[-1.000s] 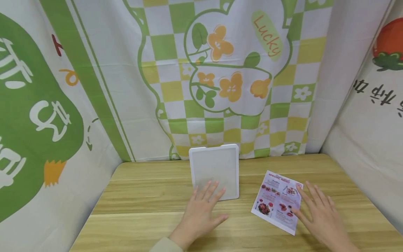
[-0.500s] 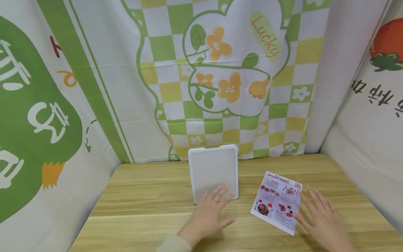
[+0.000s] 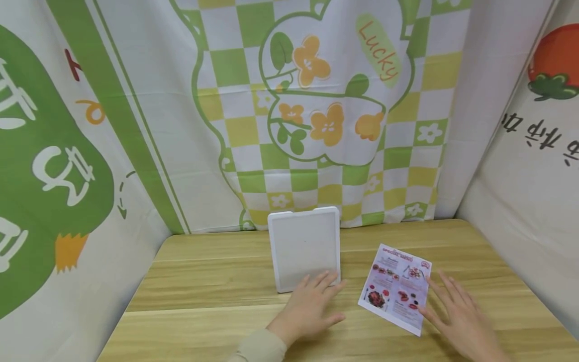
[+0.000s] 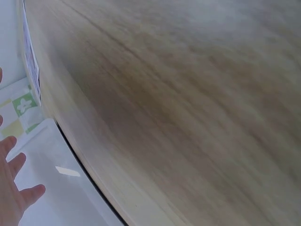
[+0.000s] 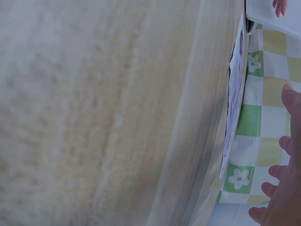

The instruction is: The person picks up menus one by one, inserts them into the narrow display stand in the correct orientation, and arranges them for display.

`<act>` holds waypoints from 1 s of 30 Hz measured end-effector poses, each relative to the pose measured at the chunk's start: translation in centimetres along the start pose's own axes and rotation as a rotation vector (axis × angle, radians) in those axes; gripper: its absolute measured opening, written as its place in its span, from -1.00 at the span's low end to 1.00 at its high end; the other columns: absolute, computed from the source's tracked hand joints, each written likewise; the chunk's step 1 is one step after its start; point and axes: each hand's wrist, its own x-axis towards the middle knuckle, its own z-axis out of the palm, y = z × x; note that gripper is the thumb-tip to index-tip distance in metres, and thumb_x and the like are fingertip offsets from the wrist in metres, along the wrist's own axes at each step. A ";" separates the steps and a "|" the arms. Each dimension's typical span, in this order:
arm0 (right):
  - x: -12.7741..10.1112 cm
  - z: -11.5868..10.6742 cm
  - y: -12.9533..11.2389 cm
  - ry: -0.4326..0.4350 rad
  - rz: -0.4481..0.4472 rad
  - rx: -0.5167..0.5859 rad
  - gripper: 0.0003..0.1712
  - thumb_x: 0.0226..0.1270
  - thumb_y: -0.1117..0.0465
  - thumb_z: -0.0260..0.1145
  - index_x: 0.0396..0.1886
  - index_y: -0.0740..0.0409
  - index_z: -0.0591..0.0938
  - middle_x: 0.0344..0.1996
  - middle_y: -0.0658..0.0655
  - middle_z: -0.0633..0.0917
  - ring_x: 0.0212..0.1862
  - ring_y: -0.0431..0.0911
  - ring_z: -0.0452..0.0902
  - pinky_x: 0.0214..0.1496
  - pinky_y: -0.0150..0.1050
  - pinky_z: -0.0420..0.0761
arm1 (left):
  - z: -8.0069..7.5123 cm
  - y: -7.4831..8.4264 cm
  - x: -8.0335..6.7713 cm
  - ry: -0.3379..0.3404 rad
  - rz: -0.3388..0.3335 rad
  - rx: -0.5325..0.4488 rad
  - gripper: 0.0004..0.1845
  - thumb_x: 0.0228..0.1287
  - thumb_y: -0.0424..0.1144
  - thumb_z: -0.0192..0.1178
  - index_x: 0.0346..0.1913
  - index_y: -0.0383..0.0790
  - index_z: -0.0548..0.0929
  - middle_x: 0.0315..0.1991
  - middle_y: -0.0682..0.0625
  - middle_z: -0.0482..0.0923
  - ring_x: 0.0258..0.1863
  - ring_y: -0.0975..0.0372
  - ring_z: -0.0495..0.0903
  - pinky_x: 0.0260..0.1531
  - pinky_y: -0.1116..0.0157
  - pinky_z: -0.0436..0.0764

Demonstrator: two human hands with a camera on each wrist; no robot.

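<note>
A white square board (image 3: 303,246) lies flat on the wooden table (image 3: 203,301), near the back. My left hand (image 3: 318,301) rests flat with straight fingers on the board's near right corner; the left wrist view shows its fingers (image 4: 16,188) over the board (image 4: 66,188). To the right lies a printed leaflet (image 3: 397,289) with food pictures. My right hand (image 3: 445,304) lies flat and spread at the leaflet's right edge, thumb touching the paper. The right wrist view shows the leaflet (image 5: 233,99) edge-on beside my fingertips (image 5: 277,188).
Printed fabric curtains close the table in: a green and yellow checked one (image 3: 316,100) at the back, others on the left (image 3: 54,176) and right (image 3: 534,151). Bare wood stretches to the left of the board and along the near edge.
My left hand has slid right and toward me, from the board's middle to its near right corner. My right hand has drawn back slightly toward the leaflet's right edge.
</note>
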 end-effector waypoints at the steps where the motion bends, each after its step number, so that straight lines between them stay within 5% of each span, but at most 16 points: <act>1: 0.0 0.0 0.0 -0.006 0.003 0.007 -0.12 0.41 -0.16 0.24 0.58 -0.01 0.13 0.57 0.24 -0.05 0.47 0.38 -0.04 0.26 0.48 0.09 | 0.1 0.1 0.1 -0.001 0.005 0.000 -0.26 0.35 0.31 0.06 0.51 0.11 0.25 0.51 0.05 0.17 0.46 0.11 0.18 0.33 -0.10 0.29; 19: 0.3 0.8 0.3 -0.072 -0.001 0.090 -0.14 0.29 -0.17 0.36 0.45 0.17 0.34 0.42 0.41 0.24 0.32 0.48 0.18 0.18 0.52 0.17 | 1.4 1.5 2.8 -0.070 0.053 0.043 -0.29 0.38 0.31 0.00 0.50 0.16 0.26 0.49 0.10 0.22 0.44 0.14 0.23 0.35 -0.03 0.28; 30: 0.5 1.5 0.8 -0.146 0.026 0.083 -0.03 0.14 -0.26 0.43 0.35 0.31 0.43 0.33 0.49 0.33 0.27 0.50 0.23 0.18 0.51 0.21 | 1.9 2.4 4.3 -0.053 0.087 0.023 -0.34 0.41 0.26 0.01 0.48 0.12 0.30 0.45 0.10 0.28 0.40 0.18 0.29 0.36 0.10 0.30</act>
